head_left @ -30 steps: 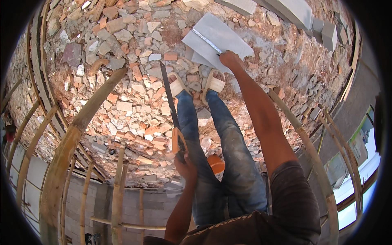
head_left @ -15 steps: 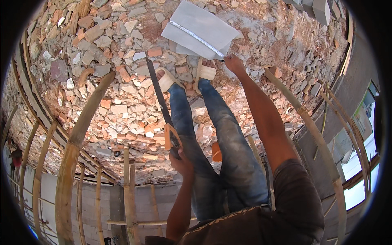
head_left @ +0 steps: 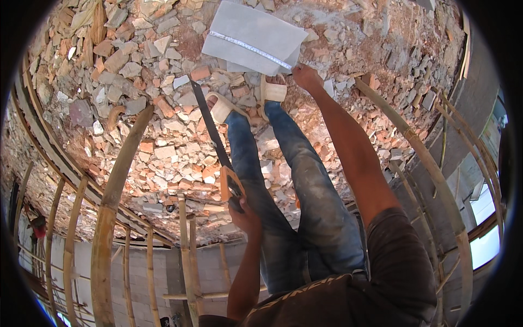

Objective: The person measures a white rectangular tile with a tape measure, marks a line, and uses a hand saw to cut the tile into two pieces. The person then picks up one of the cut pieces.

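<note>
In my left hand (head_left: 244, 216) is a handsaw (head_left: 210, 124) with an orange and black handle. Its long dark blade points up and away, alongside my left leg, with the tip over the rubble. My right hand (head_left: 307, 78) reaches forward, fingers closed at the near end of a thin silvery strip (head_left: 250, 48). That strip lies slantwise across the flat top of a light grey block (head_left: 261, 28). Part of a second grey slab (head_left: 248, 67) shows beneath the block. What exactly the right fingers pinch is hidden by the hand.
Broken brick and stone rubble (head_left: 169, 131) covers the ground around my sandalled feet (head_left: 220, 108). Bamboo poles (head_left: 109, 207) rise on the left, and another bamboo pole (head_left: 419, 147) leans on the right. A pale block wall (head_left: 218, 267) stands behind the poles.
The view has shifted a little, so the block, strip and right hand appear higher and farther left. Both hands keep their holds, and the strip lies the same way on the block.
</note>
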Action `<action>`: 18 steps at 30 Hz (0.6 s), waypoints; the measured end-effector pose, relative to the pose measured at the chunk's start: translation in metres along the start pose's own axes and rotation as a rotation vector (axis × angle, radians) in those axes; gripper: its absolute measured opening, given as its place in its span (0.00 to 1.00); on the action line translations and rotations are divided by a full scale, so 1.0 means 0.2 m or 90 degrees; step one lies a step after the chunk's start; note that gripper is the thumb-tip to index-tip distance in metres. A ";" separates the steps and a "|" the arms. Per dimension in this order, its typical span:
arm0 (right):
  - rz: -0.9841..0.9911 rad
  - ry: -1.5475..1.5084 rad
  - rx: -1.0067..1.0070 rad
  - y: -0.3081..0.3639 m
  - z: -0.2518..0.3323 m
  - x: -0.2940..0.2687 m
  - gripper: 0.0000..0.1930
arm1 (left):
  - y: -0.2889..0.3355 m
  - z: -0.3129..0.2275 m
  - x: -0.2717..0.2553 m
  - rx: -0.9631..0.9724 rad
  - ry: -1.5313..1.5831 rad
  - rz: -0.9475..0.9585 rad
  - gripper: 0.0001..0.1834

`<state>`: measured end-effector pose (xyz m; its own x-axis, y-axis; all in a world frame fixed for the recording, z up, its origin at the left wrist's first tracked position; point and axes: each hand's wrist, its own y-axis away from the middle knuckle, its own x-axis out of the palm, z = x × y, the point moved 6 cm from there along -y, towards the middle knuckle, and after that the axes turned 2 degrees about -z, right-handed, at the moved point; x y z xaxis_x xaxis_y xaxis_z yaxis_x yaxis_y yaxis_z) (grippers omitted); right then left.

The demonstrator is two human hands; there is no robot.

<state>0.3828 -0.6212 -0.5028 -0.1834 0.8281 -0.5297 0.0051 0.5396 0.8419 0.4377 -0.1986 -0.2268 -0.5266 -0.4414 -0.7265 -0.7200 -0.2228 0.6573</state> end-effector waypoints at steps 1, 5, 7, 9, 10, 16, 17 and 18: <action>0.002 -0.003 -0.005 0.02 0.04 -0.03 0.23 | -0.01 0.02 0.02 -0.006 -0.012 0.003 0.22; -0.031 -0.011 -0.071 0.13 0.07 -0.06 0.20 | -0.02 0.02 -0.02 0.018 0.000 0.003 0.27; -0.018 -0.016 -0.105 0.25 0.09 -0.09 0.20 | -0.04 0.06 -0.04 0.065 -0.011 -0.041 0.28; -0.008 -0.002 -0.103 0.41 0.07 -0.14 0.20 | -0.08 0.05 -0.05 0.072 -0.001 -0.043 0.30; -0.022 0.008 -0.116 0.50 0.03 -0.14 0.20 | -0.09 0.04 -0.06 0.058 0.016 -0.020 0.32; -0.045 -0.058 -0.057 1.12 -0.40 -0.45 0.20 | -0.17 -0.21 -0.27 0.144 0.121 0.019 0.29; -0.060 -0.070 -0.034 1.23 -0.50 -0.51 0.21 | -0.15 -0.26 -0.33 0.154 0.141 0.031 0.28; -0.072 -0.092 -0.014 1.32 -0.59 -0.57 0.21 | -0.14 -0.31 -0.40 0.165 0.159 0.042 0.27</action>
<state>0.2892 -0.5911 -0.2076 -0.0382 0.7762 -0.6294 -0.0293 0.6287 0.7771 0.5276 -0.2120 -0.1745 -0.4728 -0.6528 -0.5918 -0.7952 0.0269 0.6057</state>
